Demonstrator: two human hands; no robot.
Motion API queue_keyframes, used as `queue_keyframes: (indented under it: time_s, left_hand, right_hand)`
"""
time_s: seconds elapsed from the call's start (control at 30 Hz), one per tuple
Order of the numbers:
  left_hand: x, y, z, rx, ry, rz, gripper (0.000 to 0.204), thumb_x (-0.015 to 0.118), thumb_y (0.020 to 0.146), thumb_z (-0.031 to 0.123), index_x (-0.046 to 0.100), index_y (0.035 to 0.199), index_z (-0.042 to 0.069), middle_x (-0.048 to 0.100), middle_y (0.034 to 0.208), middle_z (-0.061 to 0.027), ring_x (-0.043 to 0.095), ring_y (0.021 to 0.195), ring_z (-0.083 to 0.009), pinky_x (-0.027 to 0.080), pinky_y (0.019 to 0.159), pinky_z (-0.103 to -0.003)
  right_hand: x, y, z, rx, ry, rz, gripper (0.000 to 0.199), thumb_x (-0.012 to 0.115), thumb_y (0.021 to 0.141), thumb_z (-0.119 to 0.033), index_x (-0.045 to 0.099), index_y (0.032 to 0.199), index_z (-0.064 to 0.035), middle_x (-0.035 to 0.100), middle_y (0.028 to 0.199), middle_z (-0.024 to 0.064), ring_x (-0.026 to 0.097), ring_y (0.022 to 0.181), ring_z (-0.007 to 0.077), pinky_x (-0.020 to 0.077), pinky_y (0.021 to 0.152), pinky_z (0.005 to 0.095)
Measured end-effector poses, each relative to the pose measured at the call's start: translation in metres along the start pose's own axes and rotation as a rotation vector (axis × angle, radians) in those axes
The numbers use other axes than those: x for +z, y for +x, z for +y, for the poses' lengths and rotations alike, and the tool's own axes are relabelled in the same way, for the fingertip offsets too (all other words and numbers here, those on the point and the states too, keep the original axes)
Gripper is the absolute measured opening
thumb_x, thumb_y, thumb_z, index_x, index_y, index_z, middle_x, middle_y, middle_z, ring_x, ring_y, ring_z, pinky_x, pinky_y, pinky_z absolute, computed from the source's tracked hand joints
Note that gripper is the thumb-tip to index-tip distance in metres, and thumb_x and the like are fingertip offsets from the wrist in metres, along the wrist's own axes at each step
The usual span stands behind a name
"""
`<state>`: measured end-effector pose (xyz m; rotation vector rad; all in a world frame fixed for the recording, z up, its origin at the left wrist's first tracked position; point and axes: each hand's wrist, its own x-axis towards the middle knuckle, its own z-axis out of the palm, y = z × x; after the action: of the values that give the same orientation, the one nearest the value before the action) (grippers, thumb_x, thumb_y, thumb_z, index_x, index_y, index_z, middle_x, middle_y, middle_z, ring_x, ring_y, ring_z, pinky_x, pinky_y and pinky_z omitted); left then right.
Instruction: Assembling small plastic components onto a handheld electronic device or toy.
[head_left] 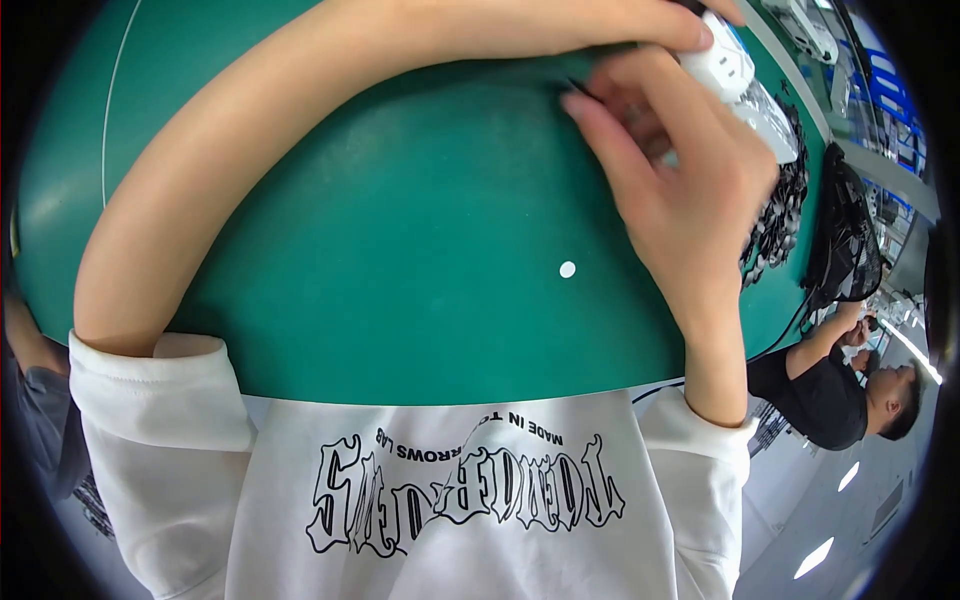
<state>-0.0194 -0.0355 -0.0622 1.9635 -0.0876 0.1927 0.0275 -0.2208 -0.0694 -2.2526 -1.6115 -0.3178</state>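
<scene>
Right hand (690,170): thumb and fingertips appear to pinch a small, thin black piece (578,89) above the far right of the smooth green tabletop (400,250); blur hides its exact shape. Left hand (665,20): positioned farther away, thumb against a white, rounded block with dark slots (722,68); its full grip cannot be told. Handling: the piece is probably light, fairly stiff and easily dropped; hold one end lightly. Loose black parts (785,205) lie heaped at right.
</scene>
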Motion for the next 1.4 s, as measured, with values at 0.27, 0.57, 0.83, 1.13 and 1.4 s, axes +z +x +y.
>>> queue_keyframes:
  time_s: [0.27, 0.57, 0.83, 1.13, 1.4]
  left_hand:
    - [-0.014, 0.013, -0.019, 0.261, -0.115, -0.057, 0.039, 0.069, 0.090, 0.016, 0.070, 0.124, -0.004, 0.076, 0.094, -0.0219, 0.072, 0.080, -0.0251, 0.056, 0.076, -0.033]
    - [-0.010, 0.005, -0.030, 0.479, -0.069, 0.027, 0.036, 0.073, 0.085, 0.013, 0.072, 0.118, -0.001, 0.075, 0.105, -0.0206, 0.074, 0.086, -0.0320, 0.058, 0.076, -0.035]
    - [0.003, 0.004, -0.026, 0.710, 0.218, 0.186, 0.036, 0.078, 0.081, 0.012, 0.074, 0.115, 0.001, 0.075, 0.109, -0.0190, 0.074, 0.082, -0.0326, 0.059, 0.069, -0.034]
    - [0.016, 0.011, -0.030, 0.790, 0.312, 0.332, 0.035, 0.081, 0.080, 0.015, 0.075, 0.113, 0.003, 0.074, 0.109, -0.0197, 0.074, 0.076, -0.0285, 0.058, 0.063, -0.032]
    - [0.025, 0.024, -0.044, 1.162, 0.657, 0.526, 0.035, 0.080, 0.076, 0.012, 0.075, 0.110, 0.007, 0.073, 0.108, -0.0159, 0.072, 0.076, -0.0260, 0.058, 0.061, -0.031]
  right_hand:
    - [-0.049, -0.029, 0.007, -0.338, 0.120, 0.092, 0.018, 0.076, 0.076, 0.010, 0.068, 0.092, 0.0096, 0.068, 0.081, 0.0155, 0.066, 0.063, 0.0293, 0.0543, 0.059, 0.0289]
    - [-0.070, 0.010, 0.018, 0.061, 0.046, -0.065, 0.017, 0.074, 0.081, 0.008, 0.069, 0.096, 0.0035, 0.067, 0.092, 0.0101, 0.064, 0.083, 0.0188, 0.0484, 0.062, 0.0265]
    - [-0.070, 0.012, 0.048, -0.171, -0.068, -0.150, 0.029, 0.080, 0.078, 0.005, 0.069, 0.104, 0.0003, 0.067, 0.104, 0.0061, 0.063, 0.090, 0.0132, 0.0469, 0.065, 0.0218]
    - [-0.058, 0.007, 0.066, 0.129, 0.188, -0.076, 0.045, 0.086, 0.077, -0.008, 0.066, 0.118, -0.0005, 0.069, 0.110, 0.0046, 0.064, 0.099, 0.0148, 0.0510, 0.080, 0.0271]
    - [-0.042, 0.010, 0.053, 0.155, 0.342, -0.094, 0.048, 0.083, 0.081, -0.015, 0.064, 0.123, 0.0002, 0.069, 0.113, 0.0062, 0.065, 0.106, 0.0180, 0.0498, 0.092, 0.0339]
